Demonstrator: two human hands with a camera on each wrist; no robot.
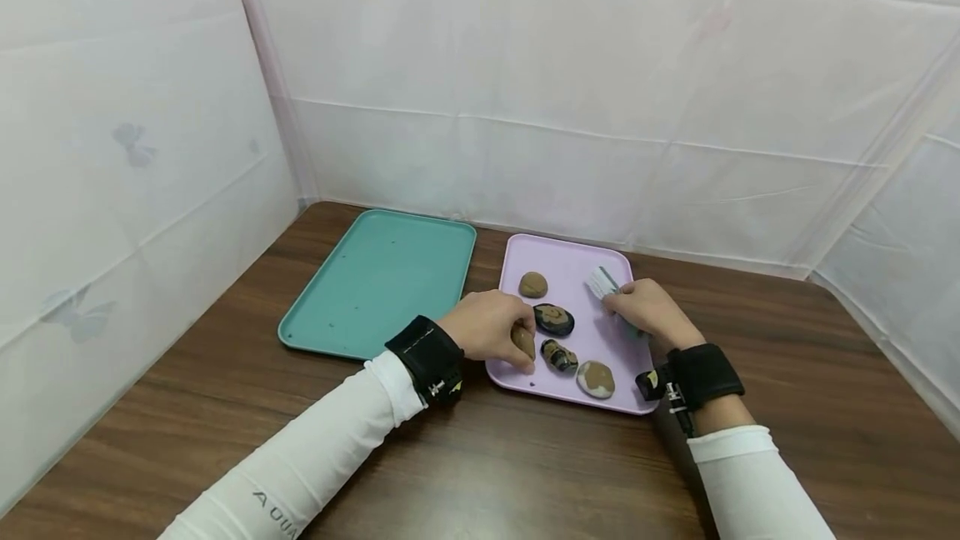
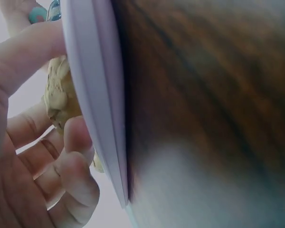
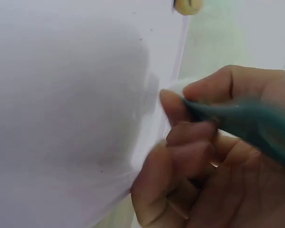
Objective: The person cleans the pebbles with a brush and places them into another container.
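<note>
A pink tray (image 1: 592,250) lies on the wooden table and holds several stones. My left hand (image 1: 491,327) grips a tan stone (image 1: 523,341) at the tray's near left edge; the left wrist view shows the same stone (image 2: 59,97) between my fingers beside the tray rim (image 2: 97,104). My right hand (image 1: 647,307) holds a teal-handled brush (image 1: 602,282) with white bristles over the tray's right side. In the right wrist view my fingers curl round the teal handle (image 3: 247,123). A brown stone (image 1: 532,284), a dark patterned stone (image 1: 554,319) and two more lie on the tray.
A teal tray (image 1: 378,277) lies to the left of the pink one. White fabric walls close in the table on the left, back and right. Bare wooden tabletop (image 1: 525,465) runs along the front.
</note>
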